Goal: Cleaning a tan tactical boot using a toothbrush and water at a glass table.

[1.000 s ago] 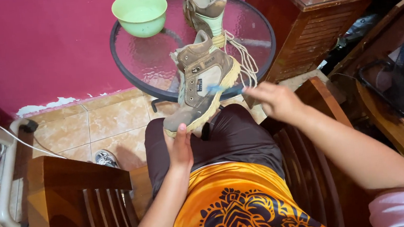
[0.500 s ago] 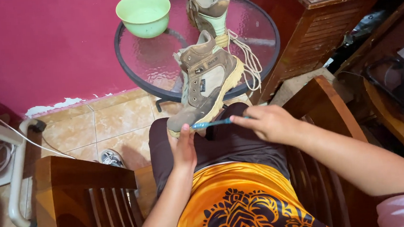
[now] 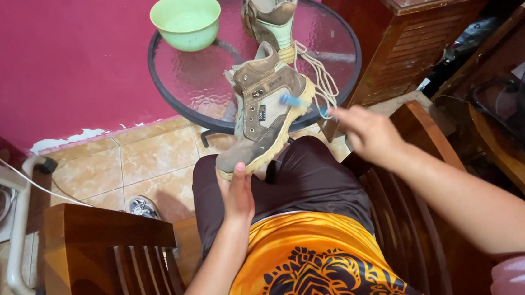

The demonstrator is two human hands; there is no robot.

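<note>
A worn brown boot (image 3: pixel 260 113) rests on my lap with its toe toward me, tilted on its side. My left hand (image 3: pixel 237 193) grips it at the toe and sole. My right hand (image 3: pixel 367 134) holds a small blue brush (image 3: pixel 299 102), whose blurred head touches the boot's heel side. A second boot (image 3: pixel 272 12) stands upright on the round glass table (image 3: pixel 206 71), with its pale laces (image 3: pixel 321 77) hanging over the table's edge.
A light green bowl (image 3: pixel 186 19) sits on the glass table. A dark wooden cabinet (image 3: pixel 433 21) stands to the right. Wooden chair backs (image 3: pixel 111 253) flank my seat. A sneaker (image 3: pixel 144 207) lies on the tiled floor, and white tubing (image 3: pixel 18 216) is at left.
My right hand has swung the blue brush up from near the boot's toe to its heel side. My left hand and the boot have stayed in place.
</note>
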